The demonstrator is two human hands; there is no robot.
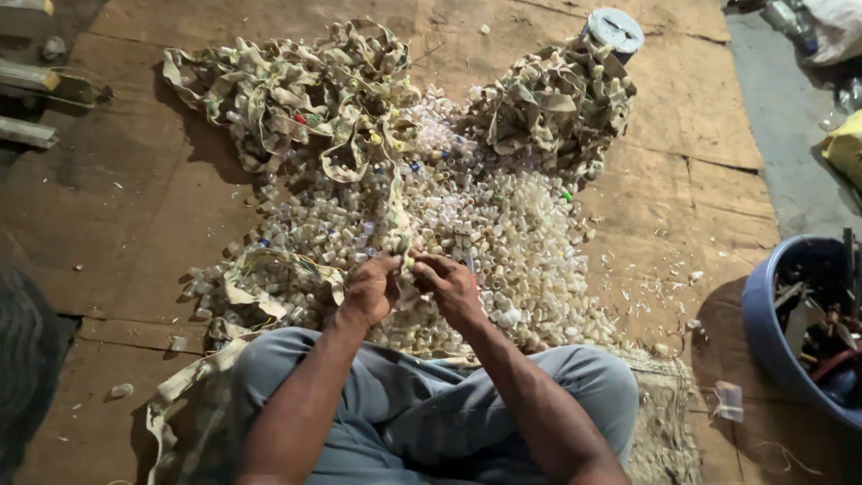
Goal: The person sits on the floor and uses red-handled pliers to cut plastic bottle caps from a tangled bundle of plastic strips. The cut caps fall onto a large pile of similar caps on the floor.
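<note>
We see a blue plastic tub (763, 328) at the right edge, filled with dark scraps and odd pieces. A round white lid or can top (616, 28) lies at the far side. Brown cardboard sheets (126, 189) cover the floor where we sit, and a bare grey strip of floor (786, 135) runs along the right. Wooden bars (31, 85) lie at the far left, and a small clear bag (729, 401) rests just beside the tub.

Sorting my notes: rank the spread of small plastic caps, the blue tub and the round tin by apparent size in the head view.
1. Spread of small plastic caps
2. Blue tub, cut off by the frame edge
3. Round tin, smallest, though farthest from the camera
</note>
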